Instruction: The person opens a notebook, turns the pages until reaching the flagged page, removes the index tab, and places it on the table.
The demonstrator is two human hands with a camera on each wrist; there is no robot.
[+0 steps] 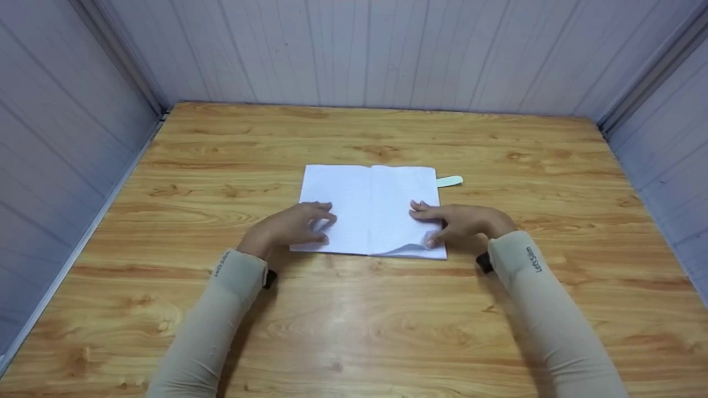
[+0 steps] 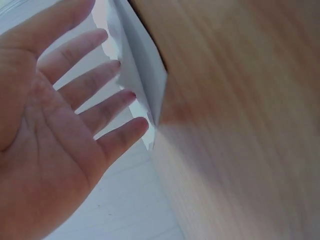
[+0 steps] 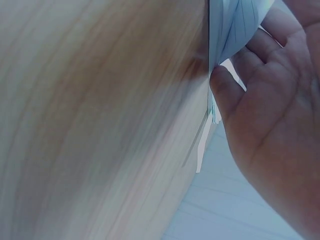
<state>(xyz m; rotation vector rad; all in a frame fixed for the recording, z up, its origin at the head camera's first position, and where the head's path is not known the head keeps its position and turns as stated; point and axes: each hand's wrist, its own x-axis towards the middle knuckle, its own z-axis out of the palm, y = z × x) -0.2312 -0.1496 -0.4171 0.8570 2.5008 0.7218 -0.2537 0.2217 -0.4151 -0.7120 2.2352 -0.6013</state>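
Observation:
An open notebook (image 1: 343, 188) with white lined pages lies flat on the wooden table. My left hand (image 1: 298, 224) is over the outer part of its left page, fingers spread and fairly straight; the left wrist view shows the bare palm beside the page edges. At the opposite side my right hand (image 1: 459, 221) holds the lower outer corner of the right page (image 1: 406, 193), thumb near the bottom edge and fingers further up. That page bows upward along its lower edge. In the right wrist view the curled page (image 3: 240, 30) hides part of the fingers.
A pale green strip (image 1: 449, 181) sticks out from the notebook's right edge near the top. The wooden table (image 1: 343, 326) meets a panelled wall (image 1: 365, 55) at the back, with more panels at left and right.

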